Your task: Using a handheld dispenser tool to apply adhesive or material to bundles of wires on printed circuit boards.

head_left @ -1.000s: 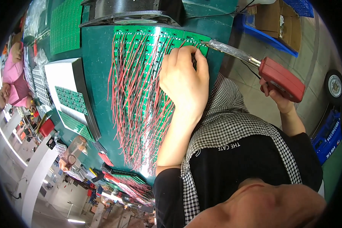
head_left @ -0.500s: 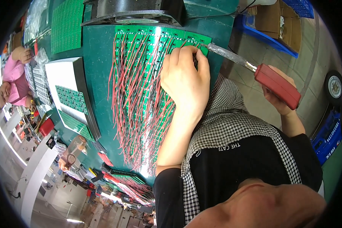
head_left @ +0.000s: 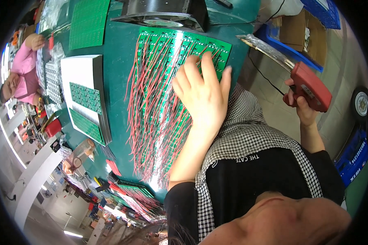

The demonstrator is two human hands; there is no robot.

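Note:
My left hand [head_left: 204, 92] lies over a green circuit board panel [head_left: 218, 44], fingers spread and thumb apart, with nothing visibly held. Rows of thin red and black wires [head_left: 149, 110] run from the panel's far part toward me and cover much of it. To the right, my right hand [head_left: 307, 113] grips a red soldering gun [head_left: 313, 87]. Its long, wrapped metal barrel points up and left, and the tip is beyond the panel's right edge, apart from it. Contact between my left fingertips and individual wires is too small to tell.
A black fan [head_left: 163, 12] stands behind the panel. Left are a bare green panel [head_left: 88, 26] and a white stack [head_left: 84, 67] bearing smaller boards. A blue crate [head_left: 270, 38] with a cardboard box [head_left: 292, 30] sits right. A co-worker in pink [head_left: 24, 61] is far left.
The soldering gun has drawn away from the panel, its tip moving up and right, and its body has tilted. My left fingers have spread from a closer, bent pose above the wires.

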